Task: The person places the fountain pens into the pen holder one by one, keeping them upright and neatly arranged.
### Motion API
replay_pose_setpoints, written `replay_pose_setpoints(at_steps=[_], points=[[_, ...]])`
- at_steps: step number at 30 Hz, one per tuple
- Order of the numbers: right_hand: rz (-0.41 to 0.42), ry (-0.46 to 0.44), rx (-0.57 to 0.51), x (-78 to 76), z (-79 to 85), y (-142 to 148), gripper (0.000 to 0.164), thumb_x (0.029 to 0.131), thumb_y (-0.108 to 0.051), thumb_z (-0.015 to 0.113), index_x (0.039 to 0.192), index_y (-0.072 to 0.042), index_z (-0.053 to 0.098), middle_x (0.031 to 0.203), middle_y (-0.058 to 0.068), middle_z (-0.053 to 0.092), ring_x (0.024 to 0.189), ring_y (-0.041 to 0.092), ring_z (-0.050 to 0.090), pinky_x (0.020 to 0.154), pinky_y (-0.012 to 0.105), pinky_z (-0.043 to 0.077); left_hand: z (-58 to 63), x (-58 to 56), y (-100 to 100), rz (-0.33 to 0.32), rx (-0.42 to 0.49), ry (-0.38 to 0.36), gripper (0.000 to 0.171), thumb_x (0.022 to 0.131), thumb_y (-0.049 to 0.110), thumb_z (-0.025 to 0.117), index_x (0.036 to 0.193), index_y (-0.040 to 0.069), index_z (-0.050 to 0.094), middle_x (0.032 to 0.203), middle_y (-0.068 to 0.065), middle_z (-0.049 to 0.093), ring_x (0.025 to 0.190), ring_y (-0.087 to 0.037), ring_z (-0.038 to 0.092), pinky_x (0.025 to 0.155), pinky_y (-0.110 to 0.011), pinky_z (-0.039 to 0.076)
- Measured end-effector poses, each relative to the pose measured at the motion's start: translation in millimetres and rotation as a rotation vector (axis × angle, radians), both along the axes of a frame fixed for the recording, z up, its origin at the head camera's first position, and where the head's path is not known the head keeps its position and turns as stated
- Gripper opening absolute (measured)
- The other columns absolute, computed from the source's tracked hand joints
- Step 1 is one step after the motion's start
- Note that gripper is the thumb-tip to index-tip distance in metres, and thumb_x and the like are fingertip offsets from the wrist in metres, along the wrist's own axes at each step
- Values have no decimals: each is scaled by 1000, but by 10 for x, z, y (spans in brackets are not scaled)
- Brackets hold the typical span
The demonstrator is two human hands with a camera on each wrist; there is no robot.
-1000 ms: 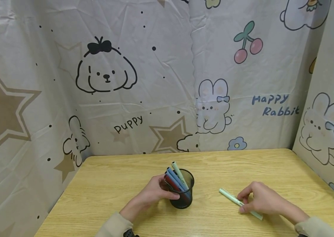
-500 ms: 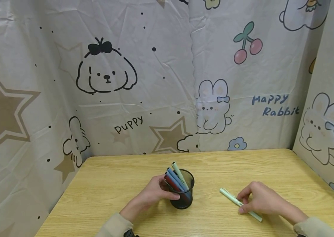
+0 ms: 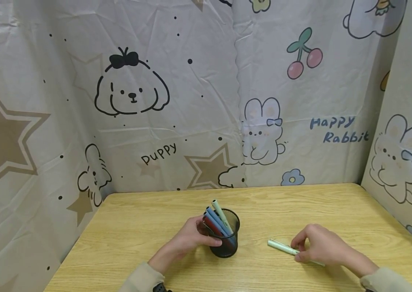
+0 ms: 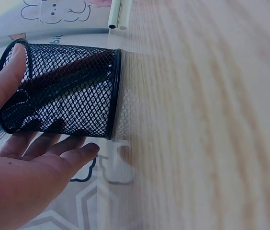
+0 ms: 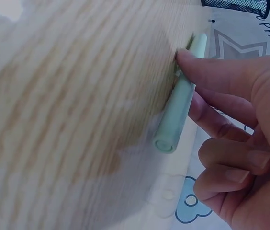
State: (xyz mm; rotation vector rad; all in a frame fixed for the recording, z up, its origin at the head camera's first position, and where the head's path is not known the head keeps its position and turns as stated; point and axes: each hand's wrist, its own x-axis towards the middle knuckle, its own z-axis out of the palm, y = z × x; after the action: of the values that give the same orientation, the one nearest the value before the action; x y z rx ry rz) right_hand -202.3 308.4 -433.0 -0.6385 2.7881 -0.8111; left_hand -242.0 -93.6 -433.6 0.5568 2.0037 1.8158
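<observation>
A black mesh pen cup stands upright on the table, holding a pale green pen, blue pens and a dark red one, all leaning left. My left hand grips the cup from its left side, thumb across the near side at the rim; the left wrist view shows its fingers along the mesh wall. To the right, my right hand pinches another pale green pen between thumb and fingers, near its middle. In the right wrist view this pen lies at or just above the tabletop.
The wooden table reaches back to a pale curtain printed with puppies, rabbits and stars, which also hangs along both sides. A gap of bare tabletop lies between the cup and the pinched pen.
The pen in my right hand has turned, its far end swinging left and toward me. My right hand has barely shifted. My left hand and the cup stay where they were.
</observation>
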Motion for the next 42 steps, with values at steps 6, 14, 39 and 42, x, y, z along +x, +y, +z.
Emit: replay_pose_setpoints(at_steps=[6, 14, 39, 42], points=[[24, 33, 31, 18, 36, -16, 14, 81, -26, 92, 88, -29, 80, 73, -18, 60, 75, 6, 53, 65, 30, 39, -6, -6, 4, 2, -5, 0, 47, 84, 4, 89, 128, 1, 70, 115, -9, 75, 104, -22, 70, 96, -34, 54], [45, 52, 24, 9, 31, -34, 13, 84, -24, 89, 83, -29, 76, 74, -20, 60, 74, 5, 52, 65, 28, 39, -20, -11, 2, 13, -5, -4, 47, 83, 4, 89, 127, 2, 71, 115, -8, 75, 104, -23, 70, 96, -34, 53], [-42, 6, -170, -30, 18, -111, 11, 87, -16, 86, 96, -15, 81, 82, -12, 68, 79, 7, 56, 68, 26, 46, -37, -24, 2, 5, 13, -11, 48, 83, 2, 89, 127, 2, 71, 116, -9, 75, 106, -23, 70, 97, -35, 54], [-47, 10, -200, -25, 15, -128, 11, 87, -17, 85, 97, -14, 81, 81, -11, 67, 79, 8, 57, 68, 26, 46, -34, -24, 3, 3, 18, -8, 48, 83, 2, 89, 127, 2, 71, 116, -9, 75, 106, -23, 70, 97, -35, 54]])
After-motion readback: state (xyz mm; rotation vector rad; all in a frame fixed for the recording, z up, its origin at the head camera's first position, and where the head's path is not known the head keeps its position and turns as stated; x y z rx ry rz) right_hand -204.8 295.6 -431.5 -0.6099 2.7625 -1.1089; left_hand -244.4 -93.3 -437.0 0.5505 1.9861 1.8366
